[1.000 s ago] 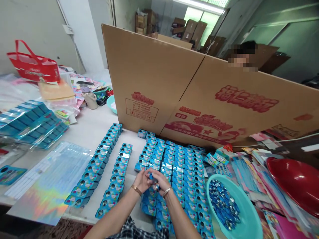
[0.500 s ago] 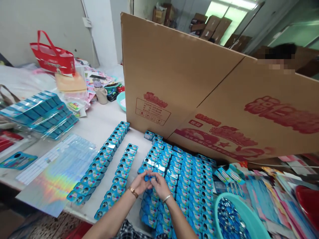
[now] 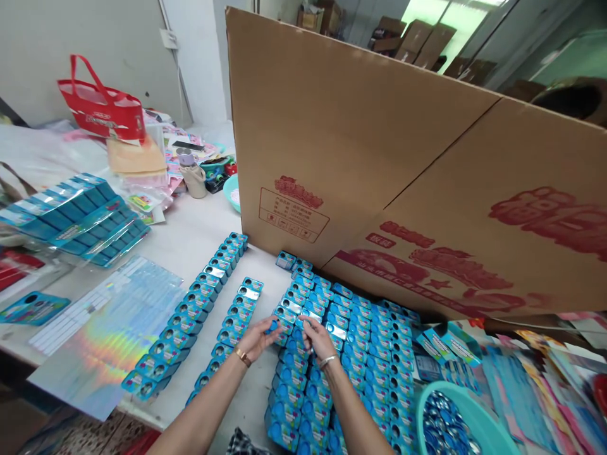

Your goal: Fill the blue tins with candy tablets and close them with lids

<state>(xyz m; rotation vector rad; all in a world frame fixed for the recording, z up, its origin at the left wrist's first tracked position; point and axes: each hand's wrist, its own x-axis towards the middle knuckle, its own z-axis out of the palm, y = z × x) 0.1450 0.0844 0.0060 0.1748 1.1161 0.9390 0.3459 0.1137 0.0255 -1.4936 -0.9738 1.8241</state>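
My left hand (image 3: 258,339) is turned partly palm up, closed round a small blue round disc (image 3: 272,326) at the fingertips. Just right of it, my right hand (image 3: 319,340) is above the packed rows of small blue boxes (image 3: 289,378), its fingers bent in a pinch. Whatever may be between those fingers is too small to tell. Many of these boxes have a round blue piece on top. Left of my hands stand two looser lines of similar boxes (image 3: 187,309) with dark round holes in their tops.
A tall cardboard sheet (image 3: 332,145) stands behind the boxes. At right is a turquoise basin (image 3: 490,417) of shiny blue discs, near flat printed cards (image 3: 502,385). Wrapped box packs (image 3: 80,215), a shimmering sheet (image 3: 109,335) and a red bag (image 3: 102,114) are at left.
My hands were together over the boxes with blue discs between them; they have moved apart, left hand leftward, right hand rightward. The view has shifted slightly.
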